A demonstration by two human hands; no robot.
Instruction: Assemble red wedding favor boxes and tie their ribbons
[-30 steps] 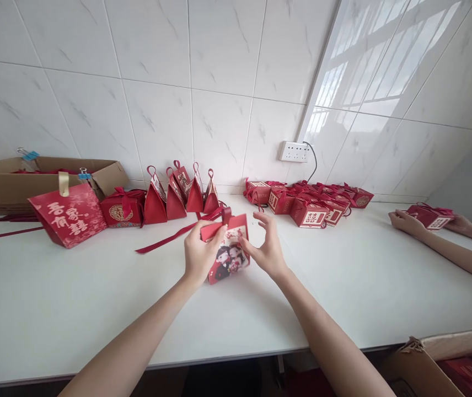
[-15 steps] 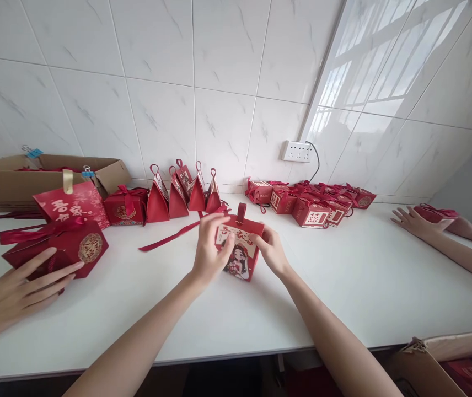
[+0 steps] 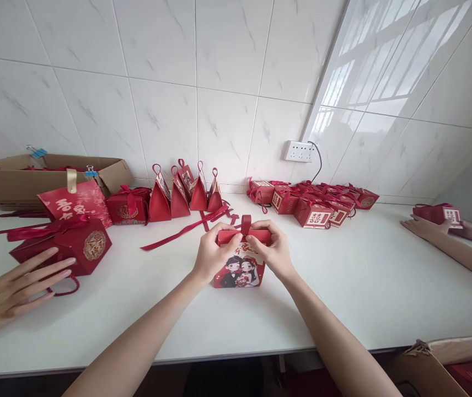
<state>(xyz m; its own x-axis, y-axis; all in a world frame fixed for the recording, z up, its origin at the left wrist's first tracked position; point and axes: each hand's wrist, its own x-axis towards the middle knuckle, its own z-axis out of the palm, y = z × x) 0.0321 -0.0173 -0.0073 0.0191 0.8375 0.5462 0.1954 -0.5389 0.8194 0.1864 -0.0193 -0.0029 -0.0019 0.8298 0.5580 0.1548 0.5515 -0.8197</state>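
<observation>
A small red gift box (image 3: 240, 270) with a cartoon couple on its front stands upright on the white table (image 3: 343, 292) in front of me. My left hand (image 3: 211, 255) and my right hand (image 3: 273, 251) both pinch its folded top edge, fingers closed on either side of the small red loop handle (image 3: 246, 224). The box's front picture faces me below my fingers.
Another person's hand (image 3: 16, 286) lies by a hexagonal red box (image 3: 68, 245) at the left. Another person's hands (image 3: 430, 226) hold a red box at the right. Red pyramid boxes (image 3: 186, 193), square boxes (image 3: 314, 201), loose ribbon (image 3: 182, 231) and a cardboard carton (image 3: 33, 176) line the wall.
I turned the box upright so the couple picture faces me, and both my hands closed on its top. At the left another person's hand came in with a hexagonal box.
</observation>
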